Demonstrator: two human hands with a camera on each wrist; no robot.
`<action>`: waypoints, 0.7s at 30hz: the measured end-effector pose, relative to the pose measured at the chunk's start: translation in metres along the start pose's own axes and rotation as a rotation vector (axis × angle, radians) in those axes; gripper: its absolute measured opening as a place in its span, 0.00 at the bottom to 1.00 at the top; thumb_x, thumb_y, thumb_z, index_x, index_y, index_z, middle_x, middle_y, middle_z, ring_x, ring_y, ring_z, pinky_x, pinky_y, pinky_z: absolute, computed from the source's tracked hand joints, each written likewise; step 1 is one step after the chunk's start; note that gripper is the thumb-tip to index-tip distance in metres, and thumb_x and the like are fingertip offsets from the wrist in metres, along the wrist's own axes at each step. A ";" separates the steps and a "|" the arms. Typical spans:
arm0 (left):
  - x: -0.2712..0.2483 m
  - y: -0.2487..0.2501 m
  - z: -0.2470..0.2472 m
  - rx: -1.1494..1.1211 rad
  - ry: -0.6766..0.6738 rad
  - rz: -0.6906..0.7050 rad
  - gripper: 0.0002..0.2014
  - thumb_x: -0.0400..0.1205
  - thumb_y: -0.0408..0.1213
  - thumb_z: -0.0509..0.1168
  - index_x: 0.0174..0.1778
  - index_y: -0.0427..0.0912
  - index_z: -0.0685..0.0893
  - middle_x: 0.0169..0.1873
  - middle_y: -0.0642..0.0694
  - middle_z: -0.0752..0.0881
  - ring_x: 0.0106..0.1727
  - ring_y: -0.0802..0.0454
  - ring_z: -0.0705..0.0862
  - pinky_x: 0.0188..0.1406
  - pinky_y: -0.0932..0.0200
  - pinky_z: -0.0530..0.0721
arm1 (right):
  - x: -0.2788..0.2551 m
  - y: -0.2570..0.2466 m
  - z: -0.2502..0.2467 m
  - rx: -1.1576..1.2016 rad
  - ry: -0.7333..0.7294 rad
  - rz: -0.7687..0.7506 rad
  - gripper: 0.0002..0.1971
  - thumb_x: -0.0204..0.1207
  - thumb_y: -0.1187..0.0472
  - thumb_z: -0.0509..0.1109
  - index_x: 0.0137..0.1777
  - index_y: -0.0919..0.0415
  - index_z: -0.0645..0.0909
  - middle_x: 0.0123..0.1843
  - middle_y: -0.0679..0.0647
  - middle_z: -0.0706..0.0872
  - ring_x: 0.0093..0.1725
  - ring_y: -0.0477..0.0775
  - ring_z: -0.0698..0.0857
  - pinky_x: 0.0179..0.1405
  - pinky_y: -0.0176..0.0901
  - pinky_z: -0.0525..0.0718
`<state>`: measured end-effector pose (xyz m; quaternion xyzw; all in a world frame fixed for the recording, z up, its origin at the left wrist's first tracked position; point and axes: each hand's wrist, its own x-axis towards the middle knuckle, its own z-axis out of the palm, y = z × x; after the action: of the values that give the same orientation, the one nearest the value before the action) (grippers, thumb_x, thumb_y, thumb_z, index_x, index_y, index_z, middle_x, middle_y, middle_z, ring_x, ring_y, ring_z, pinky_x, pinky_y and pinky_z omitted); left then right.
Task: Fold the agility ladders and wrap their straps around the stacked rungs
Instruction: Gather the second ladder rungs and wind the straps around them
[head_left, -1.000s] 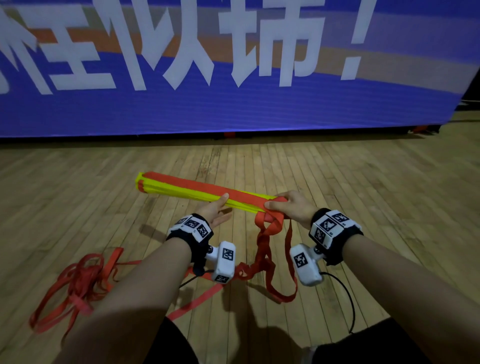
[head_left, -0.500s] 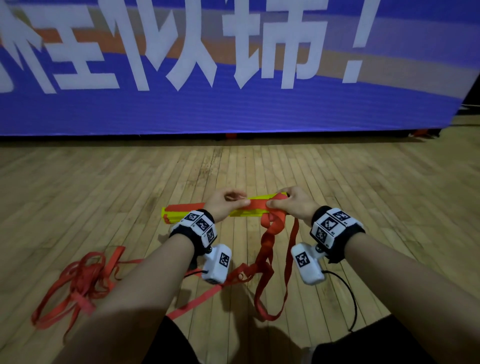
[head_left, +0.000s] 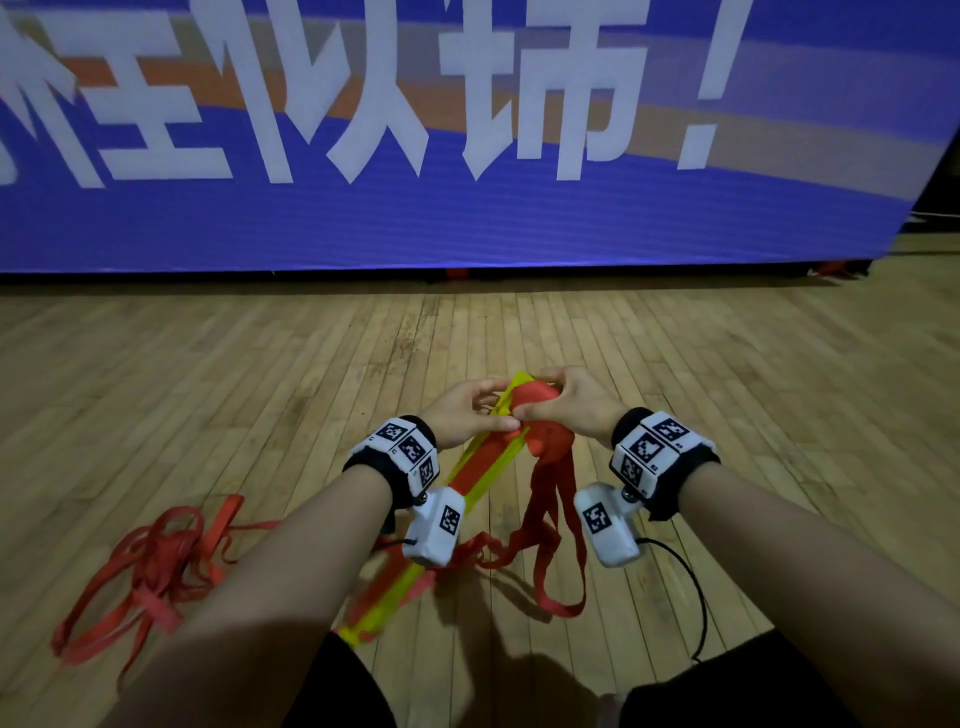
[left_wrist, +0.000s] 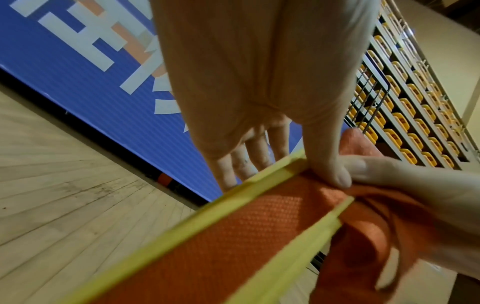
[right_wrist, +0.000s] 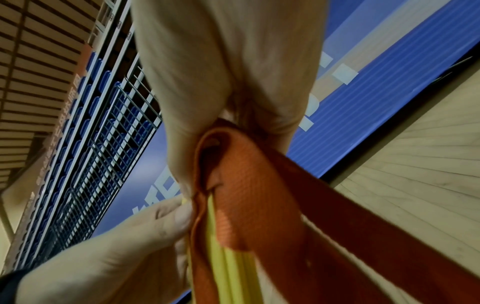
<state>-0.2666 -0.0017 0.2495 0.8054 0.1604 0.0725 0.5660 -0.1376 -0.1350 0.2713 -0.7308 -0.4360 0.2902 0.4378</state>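
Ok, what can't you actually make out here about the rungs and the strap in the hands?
- Head view: the near end of the yellow rungs is hidden behind the left forearm.
- Head view: the left hand and right hand cover the red strap where it wraps, so its turns cannot be counted.
- Both wrist views: motion blur smears the bundle, so rungs cannot be counted.

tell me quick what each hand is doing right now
Left hand: pinching the stacked rungs, thumb on the red strap.
Right hand: gripping the bunched strap at the stack's far end.
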 end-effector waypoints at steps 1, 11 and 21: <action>-0.001 0.000 0.001 -0.019 0.022 0.025 0.24 0.78 0.28 0.70 0.71 0.40 0.75 0.57 0.48 0.85 0.57 0.59 0.83 0.62 0.63 0.80 | 0.001 -0.001 0.001 0.022 0.006 -0.009 0.21 0.67 0.61 0.80 0.60 0.64 0.84 0.47 0.59 0.91 0.46 0.58 0.90 0.51 0.52 0.88; 0.000 -0.002 0.020 -0.242 0.235 0.099 0.17 0.78 0.28 0.71 0.61 0.44 0.81 0.50 0.42 0.88 0.48 0.49 0.88 0.51 0.54 0.88 | 0.005 -0.002 -0.011 0.100 0.092 0.007 0.22 0.68 0.59 0.80 0.61 0.63 0.83 0.52 0.58 0.89 0.51 0.54 0.89 0.56 0.47 0.86; -0.002 -0.009 0.014 -0.116 0.231 0.108 0.19 0.79 0.30 0.70 0.65 0.43 0.78 0.48 0.46 0.87 0.54 0.48 0.87 0.56 0.56 0.85 | 0.001 -0.004 -0.005 -0.107 0.196 -0.126 0.05 0.70 0.60 0.78 0.42 0.59 0.85 0.42 0.58 0.90 0.44 0.54 0.88 0.47 0.45 0.86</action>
<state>-0.2656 -0.0124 0.2364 0.7651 0.1765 0.2042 0.5846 -0.1349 -0.1349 0.2767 -0.7491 -0.4512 0.1655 0.4560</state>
